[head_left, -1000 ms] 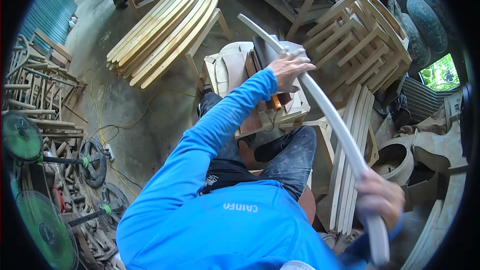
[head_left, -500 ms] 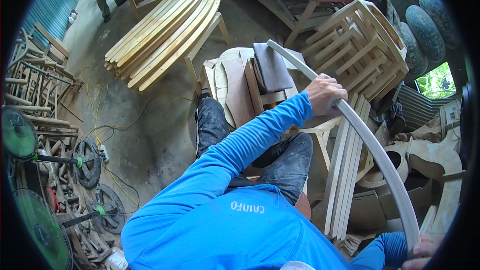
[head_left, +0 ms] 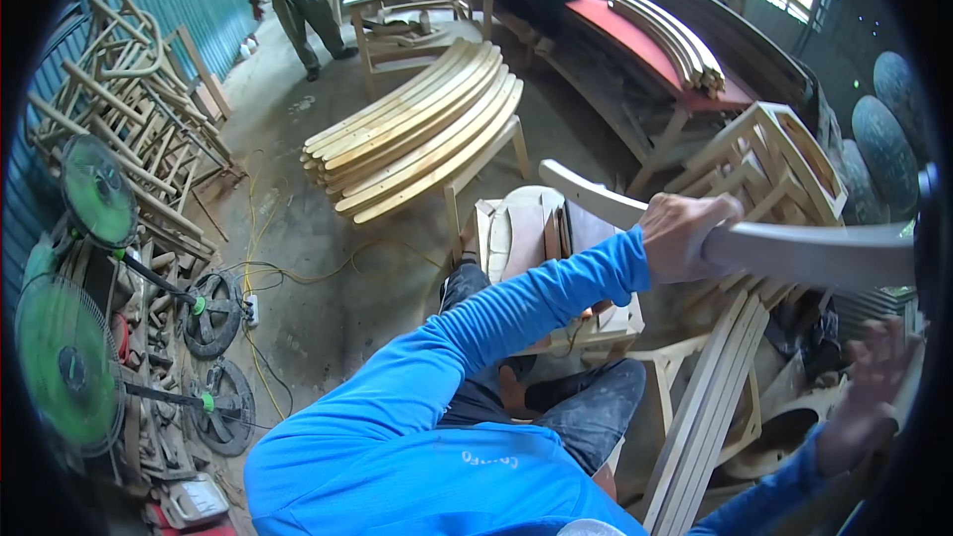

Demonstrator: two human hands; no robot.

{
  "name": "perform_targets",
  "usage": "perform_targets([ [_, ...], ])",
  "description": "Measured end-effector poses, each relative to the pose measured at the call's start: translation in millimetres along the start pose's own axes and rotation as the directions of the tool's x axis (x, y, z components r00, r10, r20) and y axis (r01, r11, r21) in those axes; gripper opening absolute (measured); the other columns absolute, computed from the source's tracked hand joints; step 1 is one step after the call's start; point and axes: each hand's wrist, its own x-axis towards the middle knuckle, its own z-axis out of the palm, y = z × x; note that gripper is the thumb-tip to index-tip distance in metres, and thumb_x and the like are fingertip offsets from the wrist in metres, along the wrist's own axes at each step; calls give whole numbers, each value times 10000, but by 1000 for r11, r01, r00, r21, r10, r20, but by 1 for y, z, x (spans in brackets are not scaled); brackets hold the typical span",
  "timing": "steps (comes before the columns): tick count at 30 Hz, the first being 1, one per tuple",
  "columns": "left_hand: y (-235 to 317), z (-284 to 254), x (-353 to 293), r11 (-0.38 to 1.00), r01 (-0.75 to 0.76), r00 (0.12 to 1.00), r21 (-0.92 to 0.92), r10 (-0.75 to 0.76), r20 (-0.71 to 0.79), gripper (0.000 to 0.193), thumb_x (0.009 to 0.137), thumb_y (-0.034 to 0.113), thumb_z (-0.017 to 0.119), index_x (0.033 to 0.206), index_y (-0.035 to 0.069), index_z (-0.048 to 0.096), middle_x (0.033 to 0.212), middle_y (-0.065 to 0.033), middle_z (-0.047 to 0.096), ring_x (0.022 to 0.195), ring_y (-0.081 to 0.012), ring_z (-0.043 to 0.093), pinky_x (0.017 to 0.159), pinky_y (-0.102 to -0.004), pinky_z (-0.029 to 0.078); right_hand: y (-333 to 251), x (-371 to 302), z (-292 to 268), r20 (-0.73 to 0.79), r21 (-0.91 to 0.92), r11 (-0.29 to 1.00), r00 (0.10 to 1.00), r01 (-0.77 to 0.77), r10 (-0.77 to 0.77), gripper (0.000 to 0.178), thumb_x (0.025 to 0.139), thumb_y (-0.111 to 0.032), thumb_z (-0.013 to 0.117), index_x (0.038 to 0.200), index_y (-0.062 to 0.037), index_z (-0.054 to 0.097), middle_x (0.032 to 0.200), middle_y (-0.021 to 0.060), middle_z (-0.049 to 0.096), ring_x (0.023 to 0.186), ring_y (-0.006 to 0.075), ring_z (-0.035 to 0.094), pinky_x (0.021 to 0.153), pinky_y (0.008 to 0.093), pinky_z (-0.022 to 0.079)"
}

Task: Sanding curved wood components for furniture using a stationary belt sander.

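Curved wooden slat (head_left: 824,256), 1 pc., greyish: raised in front of torso, R of ctr.
L hand (head_left: 692,235): fingers wrapped round slat betw. its ends, prob. so one hand can bear it.
R hand (head_left: 870,405): spread wide, nothing seen in it, apart from slat.
Stack of curved slats (head_left: 427,134): on wooden stand (head_left: 521,149), bends aligned, prob. for steadiness.
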Motion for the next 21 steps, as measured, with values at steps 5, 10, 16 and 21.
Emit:
perform_targets([
  [5, 66, -27, 85, 975, 83, 993, -207, -98, -63, 553, 818, 354, 860, 1159, 48, 550, 871, -138, 681, 715, -254, 716, 700, -401, 575, 143, -80, 116, 156, -643, 766, 977, -12, 146, 789, 838, -316, 817, 1456, -4, 438, 1507, 202, 488, 1390, 319, 481, 1146, 420, 395],
  [10, 87, -2, 73, 498, 371, 872, -784, -477, 109, 656, 908, 336, 785, 1314, -14, 408, 959, -81, 575, 661, -147, 651, 553, -291, 584, 177, -161, 137, 43, -733, 677, 988, -70, 148, 673, 872, -260, 829, 1386, 9, 488, 1387, 195, 587, 1253, 326, 593, 1071, 433, 456],
  [16, 16, 69, -43, 251, 611, 547, -751, -820, 171, 512, 976, 302, 671, 1293, 21, 383, 874, -97, 542, 634, -196, 660, 518, -379, 565, 145, -248, 75, -295, -582, 590, 822, -559, 488, 465, 955, -241, 743, 1300, 18, 569, 1001, 160, 693, 934, 279, 676, 867, 386, 536],
  [21, 15, 140, -182, 426, 826, 517, -370, -834, 192, 718, 930, 332, 726, 1437, -51, 390, 1215, -178, 598, 1113, -295, 627, 1003, -396, 515, 119, -300, 63, -200, -780, 512, 918, -361, 343, 387, 978, -183, 712, 1280, 18, 578, 891, 131, 700, 734, 238, 659, 715, 342, 537],
])
